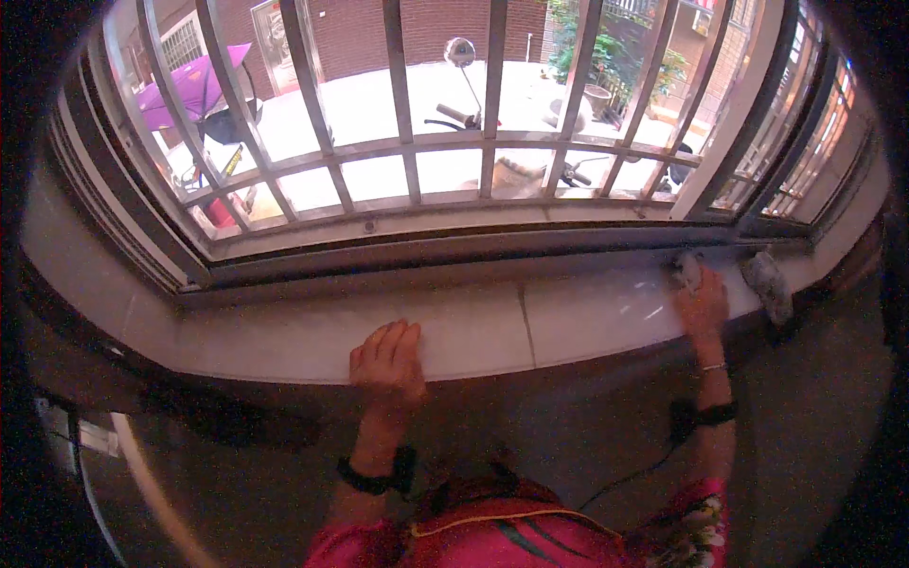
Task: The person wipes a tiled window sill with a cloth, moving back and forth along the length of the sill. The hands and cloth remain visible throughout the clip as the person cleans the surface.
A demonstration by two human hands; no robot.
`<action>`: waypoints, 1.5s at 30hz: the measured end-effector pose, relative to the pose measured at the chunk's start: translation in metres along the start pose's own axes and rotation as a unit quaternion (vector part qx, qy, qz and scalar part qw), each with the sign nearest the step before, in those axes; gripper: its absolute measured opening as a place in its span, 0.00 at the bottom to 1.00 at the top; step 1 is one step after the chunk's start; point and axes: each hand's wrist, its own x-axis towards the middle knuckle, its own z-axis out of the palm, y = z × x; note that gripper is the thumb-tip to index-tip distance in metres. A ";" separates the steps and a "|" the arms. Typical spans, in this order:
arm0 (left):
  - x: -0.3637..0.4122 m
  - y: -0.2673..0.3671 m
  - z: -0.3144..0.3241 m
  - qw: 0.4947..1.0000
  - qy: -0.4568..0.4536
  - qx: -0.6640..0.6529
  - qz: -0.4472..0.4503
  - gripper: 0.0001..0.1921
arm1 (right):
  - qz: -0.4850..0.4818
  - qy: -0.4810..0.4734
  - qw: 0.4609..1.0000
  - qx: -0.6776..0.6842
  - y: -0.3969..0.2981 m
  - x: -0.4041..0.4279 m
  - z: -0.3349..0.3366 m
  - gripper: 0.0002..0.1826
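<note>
A pale tiled window sill (pixel 469 334) runs across the view below a barred window. My left hand (pixel 387 358) rests on the front part of the sill, fingers slightly bent, with nothing seen in it. Farther right, my right hand (pixel 701 305) presses a small greyish-white wad (pixel 687 271), perhaps a cloth, against the sill near the window frame. Blur and my fingers hide much of that wad. A crumpled grey cloth (pixel 768 284) lies to the right of this hand, its lower end over the sill's front edge.
Metal window bars (pixel 408 163) stand behind the sill, above a dark window track (pixel 454 252). A sliding window frame (pixel 738 121) is on the right. A thin cable (pixel 625 486) hangs near my right arm. Outside are a scooter mirror (pixel 460 52) and a purple umbrella (pixel 188 85).
</note>
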 end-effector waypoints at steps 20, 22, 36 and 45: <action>0.007 0.011 -0.003 1.000 -0.016 0.023 -0.015 0.13 | -0.116 -0.002 0.990 0.083 -0.061 -0.027 -0.011 0.32; 0.007 0.010 -0.004 1.000 -0.013 0.024 -0.014 0.13 | -0.152 -0.014 0.983 0.097 -0.078 -0.034 -0.014 0.32; -0.003 -0.005 -0.002 0.986 -0.138 -0.022 -0.089 0.13 | -0.423 0.000 0.847 0.322 -0.262 -0.119 -0.029 0.31; -0.001 0.002 0.010 0.998 0.053 0.028 -0.002 0.12 | -0.423 -0.052 0.836 0.346 -0.216 -0.103 -0.049 0.29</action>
